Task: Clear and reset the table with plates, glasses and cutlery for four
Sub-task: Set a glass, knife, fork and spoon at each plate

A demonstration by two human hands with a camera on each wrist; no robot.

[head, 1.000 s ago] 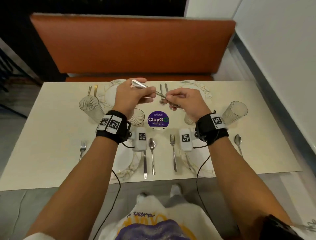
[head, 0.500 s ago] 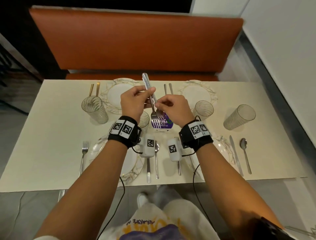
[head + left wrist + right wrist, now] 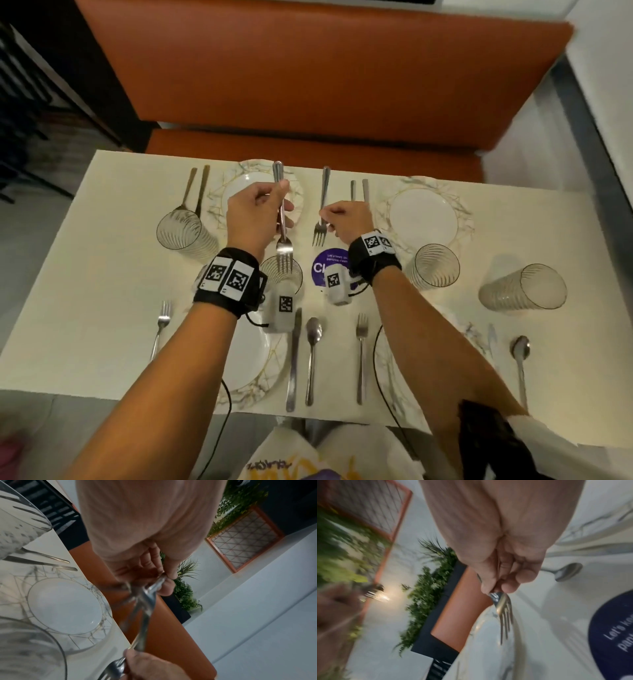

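Each hand holds one steel fork above the middle of the cream table (image 3: 85, 274), handles pointing away and tines toward me. My left hand (image 3: 279, 205) grips the left fork (image 3: 282, 236) by its stem, over the far left plate (image 3: 239, 185); the left wrist view shows thumb and fingers pinching that fork (image 3: 145, 601). My right hand (image 3: 325, 219) pinches the right fork (image 3: 322, 205) just above the tines, and the right wrist view shows this fork (image 3: 503, 609) close up. The two forks are apart and do not touch.
Three more plates are laid, the far right plate (image 3: 424, 216) fully visible. Ribbed glasses (image 3: 181, 231) (image 3: 435, 265) (image 3: 524, 287) stand around. A knife (image 3: 293, 359), spoon (image 3: 311, 349) and fork (image 3: 361, 356) lie near me. A purple sticker (image 3: 325, 263) marks the centre. An orange bench (image 3: 308, 85) lines the far side.
The two forks were held crossed between both hands; now they are separated, one in each hand, and the hands have drawn apart.
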